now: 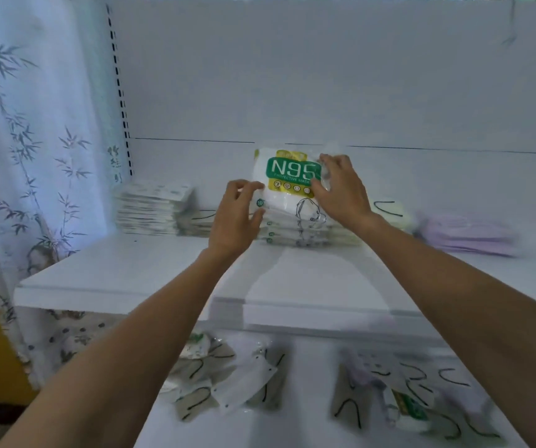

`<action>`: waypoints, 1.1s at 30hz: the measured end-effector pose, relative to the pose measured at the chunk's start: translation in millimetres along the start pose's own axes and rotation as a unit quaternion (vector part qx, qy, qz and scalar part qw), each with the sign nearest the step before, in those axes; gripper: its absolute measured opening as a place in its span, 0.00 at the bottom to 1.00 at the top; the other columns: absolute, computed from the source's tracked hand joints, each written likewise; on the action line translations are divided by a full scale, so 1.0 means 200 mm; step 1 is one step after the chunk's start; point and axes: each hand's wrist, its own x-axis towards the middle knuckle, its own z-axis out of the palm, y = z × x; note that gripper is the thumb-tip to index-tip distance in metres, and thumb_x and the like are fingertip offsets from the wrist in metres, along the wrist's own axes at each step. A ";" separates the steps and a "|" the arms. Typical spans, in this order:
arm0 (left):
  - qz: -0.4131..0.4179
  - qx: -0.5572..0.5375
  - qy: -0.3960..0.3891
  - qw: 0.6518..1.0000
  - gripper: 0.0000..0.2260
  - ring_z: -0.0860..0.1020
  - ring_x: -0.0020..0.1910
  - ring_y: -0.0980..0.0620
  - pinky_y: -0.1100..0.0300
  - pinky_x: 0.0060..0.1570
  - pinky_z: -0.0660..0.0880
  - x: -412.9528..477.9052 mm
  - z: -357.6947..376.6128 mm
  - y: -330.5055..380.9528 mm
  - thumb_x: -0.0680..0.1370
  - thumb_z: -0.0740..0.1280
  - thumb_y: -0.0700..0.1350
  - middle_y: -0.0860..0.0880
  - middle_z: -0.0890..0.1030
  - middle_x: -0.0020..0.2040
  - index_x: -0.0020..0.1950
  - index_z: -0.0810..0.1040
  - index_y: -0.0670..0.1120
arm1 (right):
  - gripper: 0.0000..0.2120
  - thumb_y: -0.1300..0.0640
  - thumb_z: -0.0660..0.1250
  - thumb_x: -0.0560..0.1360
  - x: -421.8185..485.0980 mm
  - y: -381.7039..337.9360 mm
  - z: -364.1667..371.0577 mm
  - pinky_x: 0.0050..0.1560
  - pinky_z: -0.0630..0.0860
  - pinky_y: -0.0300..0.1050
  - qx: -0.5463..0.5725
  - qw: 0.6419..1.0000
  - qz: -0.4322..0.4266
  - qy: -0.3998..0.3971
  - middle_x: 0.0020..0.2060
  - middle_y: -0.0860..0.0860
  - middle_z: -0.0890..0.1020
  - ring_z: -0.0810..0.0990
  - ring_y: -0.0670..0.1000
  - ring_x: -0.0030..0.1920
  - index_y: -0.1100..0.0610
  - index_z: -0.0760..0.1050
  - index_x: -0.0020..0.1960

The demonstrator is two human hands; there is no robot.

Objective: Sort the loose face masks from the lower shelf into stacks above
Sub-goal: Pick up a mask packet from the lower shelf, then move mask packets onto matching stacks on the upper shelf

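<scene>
Both my hands hold a white N95 mask pack point(287, 182) with a green label, tilted up over a stack of like packs point(295, 232) on the upper shelf point(137, 270). My left hand point(237, 218) grips its left edge. My right hand point(341, 189) grips its right edge. On the lower shelf lie loose masks: white ones with black ear loops point(228, 379) at the left, and greyish and lilac ones point(399, 392) at the right beside another green-labelled pack point(412, 409).
On the upper shelf a stack of flat packs point(153, 208) stands at the left, a yellowish mask pile point(392, 211) and a lilac mask stack point(467, 234) at the right. A bamboo-print curtain point(27, 156) hangs at the left.
</scene>
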 end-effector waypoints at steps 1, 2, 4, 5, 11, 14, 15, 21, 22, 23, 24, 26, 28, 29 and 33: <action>0.002 0.005 0.003 1.000 0.17 0.73 0.55 0.49 0.61 0.52 0.70 0.07 0.03 0.00 0.75 0.67 0.39 0.42 0.69 0.63 0.64 0.72 0.43 | 0.22 0.54 0.60 0.79 0.08 0.02 0.00 0.54 0.72 0.47 0.002 1.000 -0.003 0.006 0.64 0.55 0.68 0.75 0.54 0.57 0.59 0.63 0.71; 0.005 0.011 0.006 1.000 0.18 0.73 0.55 0.49 0.62 0.52 0.70 0.15 0.07 -0.01 0.76 0.67 0.39 0.42 0.69 0.63 0.65 0.71 0.43 | 0.23 0.55 0.60 0.79 0.15 0.05 0.00 0.54 0.71 0.46 0.000 1.000 -0.005 0.007 0.65 0.55 0.67 0.74 0.54 0.57 0.59 0.63 0.71; 0.003 0.022 0.011 1.000 0.18 0.73 0.55 0.49 0.63 0.52 0.69 0.28 0.14 -0.03 0.76 0.67 0.40 0.42 0.68 0.64 0.65 0.71 0.44 | 0.23 0.55 0.59 0.79 0.30 0.11 0.02 0.54 0.70 0.45 -0.007 1.000 -0.011 0.006 0.66 0.55 0.66 0.74 0.53 0.59 0.59 0.61 0.72; 0.002 0.026 0.012 1.000 0.18 0.73 0.55 0.49 0.64 0.52 0.68 0.34 0.17 -0.04 0.76 0.66 0.40 0.42 0.68 0.64 0.66 0.70 0.44 | 0.23 0.55 0.59 0.79 0.37 0.14 0.03 0.54 0.70 0.45 -0.008 1.000 -0.014 0.005 0.67 0.55 0.66 0.74 0.53 0.59 0.59 0.61 0.73; -0.011 0.029 0.016 0.999 0.19 0.73 0.58 0.47 0.63 0.53 0.68 0.60 0.33 -0.09 0.77 0.65 0.40 0.42 0.68 0.65 0.68 0.69 0.45 | 0.24 0.55 0.59 0.79 0.67 0.29 0.12 0.57 0.71 0.47 0.008 1.000 -0.013 -0.011 0.67 0.57 0.66 0.73 0.55 0.61 0.55 0.60 0.74; -0.048 0.046 -0.020 0.998 0.20 0.74 0.55 0.45 0.55 0.55 0.71 0.64 0.39 -0.14 0.75 0.66 0.44 0.43 0.70 0.63 0.67 0.70 0.49 | 0.21 0.54 0.60 0.77 0.75 0.36 0.19 0.58 0.70 0.48 0.028 0.998 0.024 -0.058 0.65 0.56 0.70 0.73 0.56 0.61 0.48 0.68 0.70; -0.068 0.066 -0.040 0.995 0.20 0.73 0.57 0.44 0.52 0.57 0.70 0.64 0.41 -0.17 0.75 0.65 0.46 0.44 0.70 0.62 0.66 0.69 0.51 | 0.19 0.53 0.60 0.76 0.76 0.39 0.22 0.58 0.70 0.48 0.037 0.995 0.045 -0.077 0.65 0.55 0.72 0.73 0.55 0.61 0.47 0.71 0.67; -0.146 0.084 -0.129 0.977 0.21 0.71 0.57 0.41 0.43 0.59 0.68 0.64 0.49 -0.19 0.78 0.59 0.49 0.41 0.73 0.59 0.71 0.60 0.57 | 0.26 0.41 0.50 0.71 0.73 0.44 0.33 0.68 0.63 0.58 0.078 0.977 0.135 -0.145 0.67 0.54 0.71 0.65 0.59 0.68 0.43 0.70 0.65; -0.151 0.080 -0.129 0.977 0.21 0.71 0.57 0.40 0.43 0.59 0.69 0.64 0.50 -0.18 0.78 0.59 0.49 0.41 0.73 0.59 0.71 0.59 0.57 | 0.26 0.40 0.50 0.71 0.72 0.44 0.33 0.69 0.61 0.59 0.090 0.975 0.146 -0.139 0.69 0.54 0.69 0.63 0.59 0.69 0.44 0.69 0.67; -0.152 0.080 -0.126 0.977 0.21 0.71 0.57 0.40 0.43 0.59 0.68 0.64 0.50 -0.18 0.78 0.59 0.49 0.40 0.72 0.59 0.71 0.59 0.57 | 0.25 0.40 0.51 0.74 0.71 0.43 0.32 0.70 0.60 0.59 0.109 0.974 0.156 -0.122 0.70 0.54 0.68 0.62 0.58 0.71 0.44 0.67 0.69; -0.152 0.080 -0.119 0.978 0.22 0.70 0.58 0.40 0.43 0.60 0.68 0.64 0.49 -0.18 0.78 0.59 0.49 0.40 0.72 0.60 0.71 0.59 0.57 | 0.24 0.41 0.52 0.76 0.70 0.43 0.30 0.70 0.60 0.58 0.128 0.974 0.162 -0.095 0.70 0.54 0.67 0.62 0.57 0.71 0.45 0.66 0.70; -0.148 0.075 -0.098 0.981 0.24 0.68 0.62 0.41 0.44 0.61 0.67 0.63 0.47 -0.18 0.78 0.60 0.50 0.40 0.69 0.63 0.73 0.57 0.58 | 0.23 0.42 0.54 0.78 0.69 0.43 0.27 0.70 0.61 0.57 0.148 0.974 0.165 -0.047 0.70 0.56 0.67 0.63 0.57 0.71 0.47 0.65 0.71; -0.142 0.067 -0.078 0.984 0.26 0.66 0.65 0.41 0.45 0.63 0.65 0.61 0.43 -0.16 0.77 0.62 0.51 0.41 0.67 0.66 0.74 0.56 0.59 | 0.23 0.43 0.54 0.79 0.67 0.42 0.23 0.69 0.61 0.57 0.132 0.979 0.155 -0.011 0.68 0.58 0.67 0.64 0.58 0.70 0.48 0.64 0.72; -0.141 0.064 -0.074 0.985 0.27 0.65 0.65 0.42 0.45 0.63 0.65 0.60 0.40 -0.16 0.77 0.62 0.51 0.41 0.66 0.66 0.74 0.56 0.58 | 0.23 0.44 0.54 0.79 0.65 0.41 0.21 0.69 0.61 0.56 0.119 0.982 0.149 0.006 0.68 0.58 0.67 0.64 0.57 0.70 0.49 0.64 0.72; -0.142 0.068 -0.075 0.985 0.26 0.65 0.66 0.42 0.46 0.65 0.65 0.51 0.28 -0.12 0.76 0.63 0.50 0.41 0.66 0.67 0.73 0.60 0.56 | 0.24 0.47 0.57 0.79 0.54 0.32 0.12 0.67 0.60 0.54 0.080 0.988 0.124 0.054 0.69 0.57 0.66 0.62 0.56 0.69 0.52 0.62 0.73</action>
